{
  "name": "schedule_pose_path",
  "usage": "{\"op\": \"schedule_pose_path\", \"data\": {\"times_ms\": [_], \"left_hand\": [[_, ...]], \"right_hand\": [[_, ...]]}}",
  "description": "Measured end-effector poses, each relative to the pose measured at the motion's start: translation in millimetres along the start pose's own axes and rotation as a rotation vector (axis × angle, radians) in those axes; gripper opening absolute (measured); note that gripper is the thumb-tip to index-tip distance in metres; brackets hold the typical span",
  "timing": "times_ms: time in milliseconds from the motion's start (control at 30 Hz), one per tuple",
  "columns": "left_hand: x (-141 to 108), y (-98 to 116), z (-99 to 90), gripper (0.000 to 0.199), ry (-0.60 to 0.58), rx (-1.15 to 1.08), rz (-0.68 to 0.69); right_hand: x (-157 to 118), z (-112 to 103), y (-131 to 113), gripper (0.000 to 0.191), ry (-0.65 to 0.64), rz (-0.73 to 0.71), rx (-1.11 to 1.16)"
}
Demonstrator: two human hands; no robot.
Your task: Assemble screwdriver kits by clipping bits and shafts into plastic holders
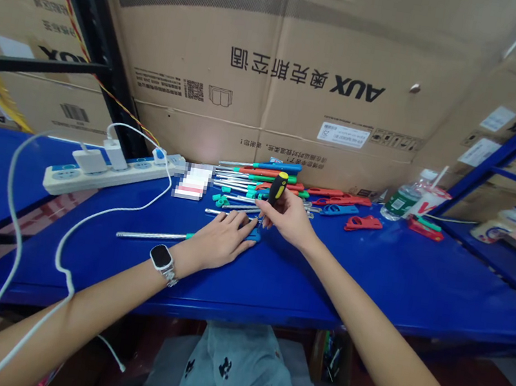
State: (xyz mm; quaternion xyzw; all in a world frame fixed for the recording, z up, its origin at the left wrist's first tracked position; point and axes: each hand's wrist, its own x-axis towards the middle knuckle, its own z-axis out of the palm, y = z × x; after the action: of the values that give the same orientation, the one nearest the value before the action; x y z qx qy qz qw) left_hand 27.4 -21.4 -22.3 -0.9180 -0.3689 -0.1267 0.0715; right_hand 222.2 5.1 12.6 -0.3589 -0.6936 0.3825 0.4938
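My right hand (290,219) grips an upright screwdriver (279,188) with a black and yellow handle. Its tip points down beside a blue plastic handle piece (256,234), though the exact contact point is hidden by fingers. Pressed down on the table, my left hand (222,237) covers and holds a metal rod (153,236) with a green collar; the rod sticks out to the left, and the blue piece shows at the fingertips. Just behind the hands lie several rods with blue, green and red handles (272,166), along with small green plastic parts (222,200).
Red plastic handle parts (363,223) and a blue one (339,210) lie to the right. Farther right stand a water bottle (401,199) and a cup with a straw (432,198). A power strip (114,171) with white cables sits left, and a large cardboard box (282,40) stands behind.
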Motion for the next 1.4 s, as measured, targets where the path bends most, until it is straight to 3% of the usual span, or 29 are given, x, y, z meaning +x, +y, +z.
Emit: {"op": "schedule_pose_path", "data": {"times_ms": [200, 467, 667, 900, 1067, 1167, 1267, 1400], "left_hand": [[0.3, 1.1, -3.0, 0.057, -0.035, 0.009, 0.003], [1.1, 0.7, -4.5, 0.058, -0.049, 0.022, 0.02], [0.4, -1.4, -3.1, 0.062, -0.035, -0.006, 0.016], [1.2, -1.0, -3.5, 0.06, -0.024, -0.046, 0.016], [0.7, 0.4, -4.7, 0.056, -0.047, 0.004, 0.012], [0.0, 0.7, -4.4, 0.057, -0.04, 0.0, 0.0], [-0.5, 0.4, -3.8, 0.06, -0.014, -0.046, -0.008], [-0.3, -0.4, -3.8, 0.06, -0.02, -0.06, 0.002]], "right_hand": [[1.7, 1.6, -1.2, 0.045, -0.006, 0.058, 0.025], [-7.0, -8.2, -13.1, 0.052, -0.228, 0.149, 0.147], [-2.7, -5.5, -9.1, 0.046, -0.144, 0.065, 0.107], [-6.1, 4.2, -0.9, 0.052, -0.049, 0.089, 0.134], [-9.6, -5.6, -0.7, 0.054, -0.134, 0.132, 0.207], [-4.4, -9.2, -2.1, 0.051, -0.081, 0.08, 0.132], [3.0, -4.1, -1.4, 0.048, 0.021, 0.029, 0.069], [5.7, 9.2, 1.2, 0.047, 0.025, 0.047, 0.063]]}}
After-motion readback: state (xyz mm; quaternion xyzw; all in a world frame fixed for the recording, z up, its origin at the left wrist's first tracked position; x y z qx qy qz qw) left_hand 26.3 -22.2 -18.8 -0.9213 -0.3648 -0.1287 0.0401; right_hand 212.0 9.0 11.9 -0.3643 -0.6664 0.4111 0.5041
